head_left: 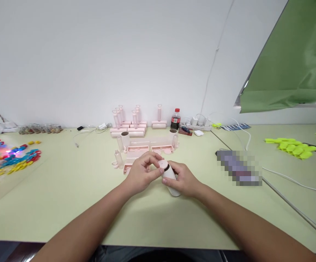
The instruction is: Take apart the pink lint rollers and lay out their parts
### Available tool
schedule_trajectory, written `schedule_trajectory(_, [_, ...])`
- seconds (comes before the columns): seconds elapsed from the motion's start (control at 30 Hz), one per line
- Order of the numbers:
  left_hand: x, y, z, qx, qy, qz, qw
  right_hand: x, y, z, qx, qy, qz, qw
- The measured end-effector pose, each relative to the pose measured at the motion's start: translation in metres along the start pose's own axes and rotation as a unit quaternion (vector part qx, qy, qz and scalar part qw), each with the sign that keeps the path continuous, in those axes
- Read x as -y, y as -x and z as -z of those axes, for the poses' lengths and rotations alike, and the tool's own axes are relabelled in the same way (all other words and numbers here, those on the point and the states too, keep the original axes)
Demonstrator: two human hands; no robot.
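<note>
My right hand (183,179) is wrapped round a white paper roll (173,188), tilted, with its dark core end facing up and away to the left. Between the fingers and thumb of my left hand (144,171) is a round pink end cap (163,164), held at the roll's upper end. It covers part of the core opening; whether it is seated I cannot tell. Just beyond my hands lie pink roller covers (162,149) and a further pink cover (127,169), partly hidden by my left hand. A clear pink handle (118,159) stands left of them.
Assembled pink lint rollers (127,134) stand at the back, near a cola bottle (175,119) and a power strip (201,127). Right are a blurred phone-like object (239,169), cables and yellow-green pieces (296,148). Colourful small parts (13,156) lie left.
</note>
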State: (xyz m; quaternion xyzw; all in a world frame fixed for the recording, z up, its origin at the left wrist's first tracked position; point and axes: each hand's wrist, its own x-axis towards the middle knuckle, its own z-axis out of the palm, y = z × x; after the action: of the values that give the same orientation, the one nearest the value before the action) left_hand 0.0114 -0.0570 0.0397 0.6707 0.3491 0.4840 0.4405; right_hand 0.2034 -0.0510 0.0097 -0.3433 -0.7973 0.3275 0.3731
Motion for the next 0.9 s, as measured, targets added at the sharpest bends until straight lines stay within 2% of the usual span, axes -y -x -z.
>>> schedule_trajectory(0.17, [0.002, 0.002, 0.002, 0.024, -0.005, 0.011, 1.0, 0.001, 0.0, 0.0, 0.002, 0.0, 0.002, 1.0])
schedule_trajectory(0.37, [0.003, 0.003, 0.004, 0.049, -0.069, -0.045, 0.995, 0.0, 0.0, 0.001, 0.015, -0.001, -0.003, 1.0])
schedule_trajectory(0.53, [0.002, 0.003, 0.005, 0.047, -0.122, -0.11, 0.985, 0.001, -0.001, 0.0, 0.006, -0.021, 0.007, 1.0])
schedule_trajectory(0.73, [0.006, 0.003, 0.006, 0.045, -0.144, -0.125, 0.981, -0.002, 0.0, 0.0, 0.013, -0.027, -0.002, 1.0])
schedule_trajectory(0.9, [0.012, 0.002, 0.009, 0.076, -0.163, -0.151, 0.972, -0.001, 0.0, 0.001, 0.006, -0.058, -0.013, 0.998])
